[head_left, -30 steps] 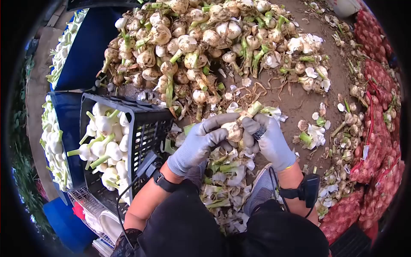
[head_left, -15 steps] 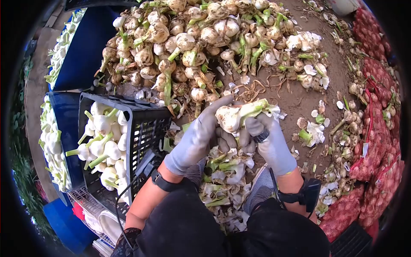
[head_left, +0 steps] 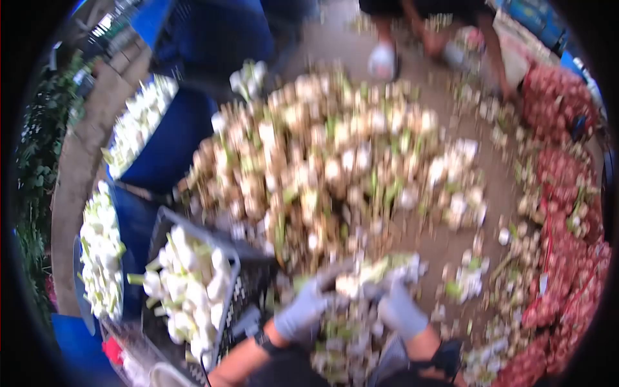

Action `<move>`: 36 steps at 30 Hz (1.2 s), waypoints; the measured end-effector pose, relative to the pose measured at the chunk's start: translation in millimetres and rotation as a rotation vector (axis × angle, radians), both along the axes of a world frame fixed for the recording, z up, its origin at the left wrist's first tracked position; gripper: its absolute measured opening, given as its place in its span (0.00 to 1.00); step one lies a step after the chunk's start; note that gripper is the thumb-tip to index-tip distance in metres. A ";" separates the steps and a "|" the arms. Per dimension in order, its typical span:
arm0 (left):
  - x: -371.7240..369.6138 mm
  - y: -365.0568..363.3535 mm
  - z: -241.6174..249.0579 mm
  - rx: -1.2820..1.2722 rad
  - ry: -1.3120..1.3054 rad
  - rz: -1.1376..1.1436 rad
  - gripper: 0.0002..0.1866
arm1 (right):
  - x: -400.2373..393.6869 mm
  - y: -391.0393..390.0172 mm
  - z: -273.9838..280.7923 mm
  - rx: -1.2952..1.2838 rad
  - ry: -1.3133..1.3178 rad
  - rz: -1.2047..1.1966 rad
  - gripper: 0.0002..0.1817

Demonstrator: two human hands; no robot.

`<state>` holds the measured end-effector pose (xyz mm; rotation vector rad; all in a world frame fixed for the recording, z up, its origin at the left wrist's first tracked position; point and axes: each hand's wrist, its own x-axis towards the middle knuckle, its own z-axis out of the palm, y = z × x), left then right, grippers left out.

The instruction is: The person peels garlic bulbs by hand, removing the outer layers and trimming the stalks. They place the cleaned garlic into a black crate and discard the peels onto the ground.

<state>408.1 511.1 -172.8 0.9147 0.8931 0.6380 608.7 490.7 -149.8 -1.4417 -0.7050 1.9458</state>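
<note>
A garlic bulb (head_left: pixel 349 285) with a pale green, partly stripped stem lies across the space between my hands, its stem pointing right. My left hand (head_left: pixel 305 311), in a light grey glove, is closed around the bulb end. On the stem side my right hand (head_left: pixel 401 312), gloved alike, is closed on the same garlic. Motion blur smears the fingers. Beneath them, peeled garlic skins (head_left: pixel 348 332) lie between my feet. Ahead spreads a large heap of dirty, unpeeled garlic (head_left: pixel 309 155).
To my left stands a black crate (head_left: pixel 253 278) of cleaned white garlic, beside blue tubs (head_left: pixel 171 138) of more. Red mesh sacks (head_left: pixel 561 226) line the right side. Another person's arm (head_left: pixel 493 58) reaches down at the top right, near a foot (head_left: pixel 383 61).
My view has tilted up, so the heap, crate and hands sit lower and another person shows at the top. The garlic remains between my hands.
</note>
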 end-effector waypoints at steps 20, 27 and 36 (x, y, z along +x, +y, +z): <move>-11.1 7.6 -22.1 0.302 0.385 0.184 0.24 | -20.4 -18.8 -42.8 0.341 -0.314 0.282 0.20; -8.2 8.6 16.9 0.734 0.513 -0.149 0.19 | -12.0 -35.4 -139.7 0.599 -0.210 0.030 0.18; -22.5 -3.8 31.0 -0.218 -0.309 -0.066 0.23 | -1.5 -18.3 -62.0 0.496 -0.896 0.490 0.13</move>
